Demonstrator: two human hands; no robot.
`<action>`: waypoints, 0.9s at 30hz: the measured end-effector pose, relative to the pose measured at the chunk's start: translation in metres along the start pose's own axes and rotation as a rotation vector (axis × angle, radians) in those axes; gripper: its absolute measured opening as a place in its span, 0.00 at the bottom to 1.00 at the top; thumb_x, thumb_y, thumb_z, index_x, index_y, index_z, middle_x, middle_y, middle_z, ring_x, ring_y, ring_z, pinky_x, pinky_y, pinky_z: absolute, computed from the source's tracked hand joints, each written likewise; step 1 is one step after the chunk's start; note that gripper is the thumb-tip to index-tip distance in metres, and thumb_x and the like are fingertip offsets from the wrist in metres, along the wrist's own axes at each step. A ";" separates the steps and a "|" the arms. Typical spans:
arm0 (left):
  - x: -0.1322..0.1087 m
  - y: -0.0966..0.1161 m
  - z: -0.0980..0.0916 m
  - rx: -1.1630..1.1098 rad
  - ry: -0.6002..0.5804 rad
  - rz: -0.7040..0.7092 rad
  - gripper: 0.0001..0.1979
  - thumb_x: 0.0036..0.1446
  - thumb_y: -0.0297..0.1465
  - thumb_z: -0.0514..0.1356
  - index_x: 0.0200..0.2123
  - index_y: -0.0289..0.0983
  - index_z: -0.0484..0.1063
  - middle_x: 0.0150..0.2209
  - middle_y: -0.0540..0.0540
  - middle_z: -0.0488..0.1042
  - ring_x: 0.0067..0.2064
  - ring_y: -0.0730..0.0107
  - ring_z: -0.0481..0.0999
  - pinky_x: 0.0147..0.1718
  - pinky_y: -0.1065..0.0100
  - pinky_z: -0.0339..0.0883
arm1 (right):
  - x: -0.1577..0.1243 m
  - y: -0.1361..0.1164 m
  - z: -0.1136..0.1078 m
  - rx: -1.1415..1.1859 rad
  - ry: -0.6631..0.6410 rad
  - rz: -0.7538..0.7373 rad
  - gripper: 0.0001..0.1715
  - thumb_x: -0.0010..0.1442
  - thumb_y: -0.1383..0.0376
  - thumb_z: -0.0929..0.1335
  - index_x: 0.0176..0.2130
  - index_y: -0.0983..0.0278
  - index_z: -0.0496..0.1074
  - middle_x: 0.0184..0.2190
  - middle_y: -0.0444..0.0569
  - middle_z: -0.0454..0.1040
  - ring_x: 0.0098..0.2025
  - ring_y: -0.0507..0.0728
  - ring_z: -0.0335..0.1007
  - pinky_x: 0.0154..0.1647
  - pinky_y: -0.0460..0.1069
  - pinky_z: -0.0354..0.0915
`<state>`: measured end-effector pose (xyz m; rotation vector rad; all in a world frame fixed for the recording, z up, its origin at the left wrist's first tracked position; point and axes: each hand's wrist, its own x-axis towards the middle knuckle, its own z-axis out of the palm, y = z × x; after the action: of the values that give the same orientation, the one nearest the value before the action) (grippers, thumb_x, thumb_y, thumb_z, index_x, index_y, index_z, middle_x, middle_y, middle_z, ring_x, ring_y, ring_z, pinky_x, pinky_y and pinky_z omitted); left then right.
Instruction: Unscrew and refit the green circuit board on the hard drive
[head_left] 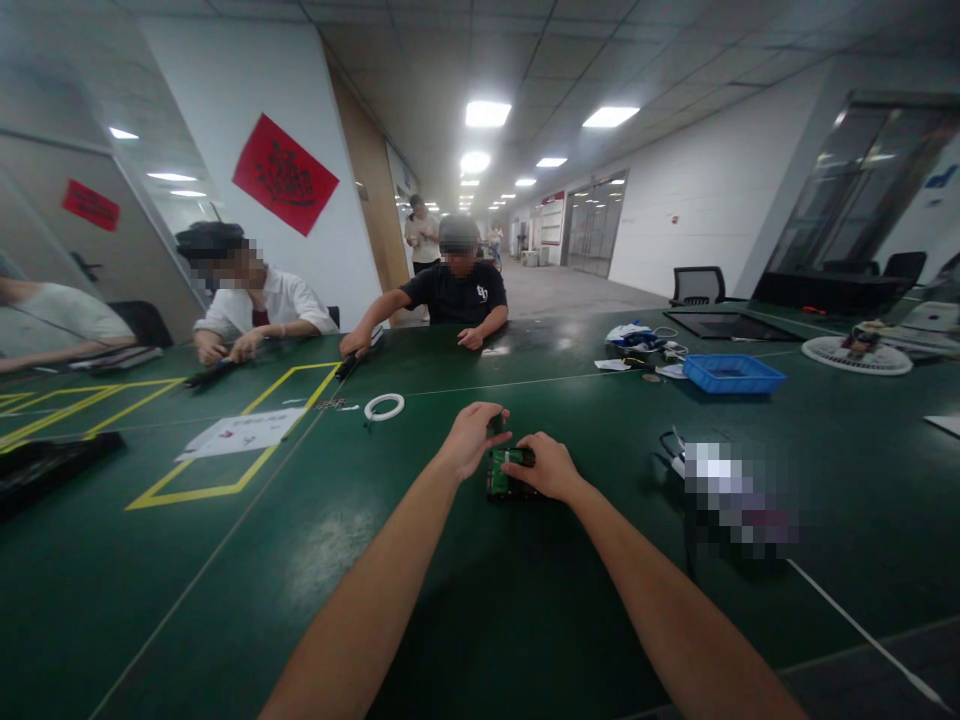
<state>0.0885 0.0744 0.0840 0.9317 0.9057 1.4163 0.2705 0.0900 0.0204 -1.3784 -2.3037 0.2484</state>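
In front of me on the green table lies a small dark case with a green circuit board (498, 462) showing on its top. My right hand (553, 468) grips it from the right, its thumb lying across the board and its fingers over the far edge. Just beyond the case's left side, my left hand (472, 440) is raised with fingers and thumb curled towards each other. Something small and dark shows between them, too unclear to name. The right hand partly hides the case.
Right of my hands lies a blurred-out device with a cable (862, 625). Farther back are a blue tray (733, 375) and a white ring-shaped part (855, 355). A white ring (384, 407) and paper sheet (241, 433) lie left. Several people sit across the table (315, 560).
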 end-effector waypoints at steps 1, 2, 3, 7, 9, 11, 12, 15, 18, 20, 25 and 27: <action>0.000 0.000 0.000 0.009 0.001 0.004 0.08 0.53 0.32 0.67 0.33 0.34 0.74 0.39 0.40 0.74 0.42 0.64 0.73 0.40 0.54 0.79 | 0.000 0.000 0.000 0.000 0.000 -0.003 0.31 0.58 0.38 0.69 0.47 0.58 0.75 0.45 0.51 0.73 0.45 0.59 0.70 0.42 0.50 0.59; 0.000 0.000 0.001 0.020 0.013 0.017 0.09 0.52 0.33 0.67 0.33 0.34 0.74 0.39 0.42 0.73 0.41 0.66 0.72 0.40 0.55 0.79 | 0.000 0.000 0.000 0.002 -0.002 -0.004 0.31 0.58 0.39 0.69 0.47 0.58 0.75 0.45 0.51 0.73 0.44 0.59 0.70 0.42 0.50 0.59; 0.000 0.000 0.002 0.028 0.031 0.033 0.09 0.51 0.33 0.68 0.32 0.34 0.75 0.39 0.43 0.72 0.40 0.67 0.70 0.40 0.55 0.79 | 0.000 0.000 0.001 0.004 -0.004 -0.003 0.31 0.58 0.39 0.69 0.47 0.58 0.75 0.45 0.51 0.73 0.44 0.59 0.70 0.42 0.50 0.59; -0.002 0.001 0.005 0.037 0.039 0.042 0.09 0.51 0.34 0.68 0.33 0.35 0.76 0.37 0.44 0.71 0.37 0.70 0.69 0.39 0.56 0.79 | 0.000 -0.001 0.000 0.017 0.003 0.003 0.30 0.57 0.39 0.70 0.47 0.59 0.75 0.45 0.51 0.73 0.43 0.58 0.70 0.41 0.50 0.59; -0.004 0.004 0.005 0.042 0.053 0.044 0.09 0.52 0.34 0.68 0.34 0.35 0.75 0.36 0.45 0.70 0.36 0.70 0.69 0.39 0.55 0.80 | -0.001 -0.002 -0.001 0.023 0.006 0.006 0.30 0.57 0.40 0.70 0.47 0.59 0.75 0.45 0.51 0.73 0.44 0.58 0.70 0.41 0.50 0.59; -0.006 0.006 0.005 0.043 0.078 0.051 0.09 0.53 0.34 0.68 0.33 0.35 0.74 0.34 0.46 0.70 0.36 0.70 0.70 0.39 0.54 0.79 | -0.001 -0.002 -0.002 0.024 -0.001 0.011 0.30 0.57 0.40 0.70 0.47 0.59 0.75 0.45 0.51 0.73 0.44 0.59 0.70 0.41 0.50 0.59; -0.006 0.006 0.005 0.040 0.084 0.052 0.09 0.53 0.33 0.68 0.33 0.35 0.73 0.33 0.46 0.70 0.36 0.69 0.71 0.40 0.53 0.79 | -0.001 -0.003 -0.003 0.024 -0.007 0.012 0.30 0.57 0.40 0.70 0.47 0.59 0.75 0.45 0.51 0.73 0.44 0.59 0.70 0.42 0.50 0.59; -0.005 0.007 0.001 0.011 0.078 0.045 0.10 0.53 0.33 0.68 0.32 0.34 0.72 0.32 0.44 0.72 0.37 0.67 0.73 0.40 0.52 0.79 | -0.001 -0.003 -0.003 0.018 -0.010 0.012 0.30 0.57 0.40 0.70 0.47 0.59 0.75 0.46 0.52 0.73 0.44 0.59 0.70 0.42 0.51 0.60; -0.001 0.005 -0.003 -0.027 0.082 0.038 0.09 0.54 0.32 0.67 0.32 0.34 0.71 0.33 0.42 0.74 0.39 0.65 0.75 0.41 0.51 0.79 | 0.000 -0.003 -0.003 0.008 -0.007 0.014 0.31 0.57 0.40 0.70 0.47 0.59 0.75 0.45 0.52 0.73 0.44 0.59 0.70 0.43 0.51 0.60; 0.000 0.005 -0.004 -0.039 0.094 0.041 0.09 0.54 0.32 0.67 0.32 0.34 0.71 0.35 0.41 0.75 0.41 0.63 0.76 0.41 0.52 0.78 | 0.000 -0.003 -0.003 0.003 -0.012 0.018 0.31 0.57 0.39 0.70 0.48 0.59 0.75 0.45 0.52 0.73 0.44 0.59 0.70 0.43 0.51 0.60; 0.000 0.003 -0.002 -0.024 0.056 0.022 0.10 0.51 0.34 0.69 0.33 0.35 0.73 0.39 0.40 0.76 0.41 0.64 0.75 0.40 0.55 0.78 | -0.001 -0.004 -0.004 0.005 -0.012 0.015 0.31 0.57 0.40 0.70 0.48 0.59 0.75 0.45 0.52 0.73 0.45 0.59 0.70 0.43 0.51 0.60; -0.002 0.003 0.000 0.011 0.050 0.036 0.11 0.50 0.36 0.69 0.34 0.35 0.76 0.40 0.41 0.75 0.41 0.65 0.74 0.39 0.58 0.78 | -0.001 -0.005 -0.005 0.007 -0.019 0.017 0.31 0.58 0.39 0.70 0.48 0.59 0.75 0.46 0.52 0.73 0.45 0.59 0.70 0.42 0.51 0.60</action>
<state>0.0876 0.0724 0.0868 0.9286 0.9383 1.4723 0.2693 0.0861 0.0261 -1.3979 -2.3054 0.2757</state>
